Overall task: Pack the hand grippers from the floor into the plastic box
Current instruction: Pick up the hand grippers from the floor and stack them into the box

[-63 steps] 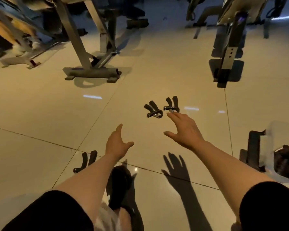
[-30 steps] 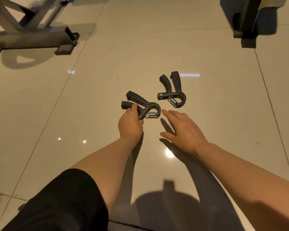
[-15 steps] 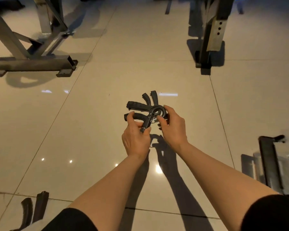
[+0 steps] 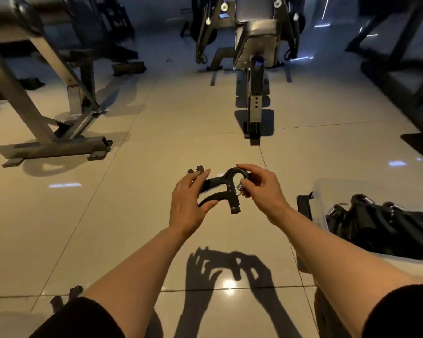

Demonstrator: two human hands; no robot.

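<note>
My two hands hold black hand grippers (image 4: 226, 189) in the air above the tiled floor. My left hand (image 4: 188, 206) grips the handles between thumb and fingers. My right hand (image 4: 261, 189) pinches the ring and spring end. Two handle tips (image 4: 196, 169) of a second gripper peek out above my left fingers. The clear plastic box (image 4: 352, 189) stands on the floor to the right of my right hand, with several black grippers (image 4: 381, 225) piled inside. One more gripper (image 4: 66, 296) lies on the floor by my left elbow, partly hidden.
A black latch piece (image 4: 303, 208) stands at the box's left side. A grey bench frame (image 4: 54, 145) is on the floor at far left, a machine post (image 4: 255, 111) straight ahead, and dark equipment (image 4: 401, 57) at far right.
Both hands picked the two grippers off the floor and brought them together. Since half a second ago they have shifted right, nearer the box, which now shows more fully.
</note>
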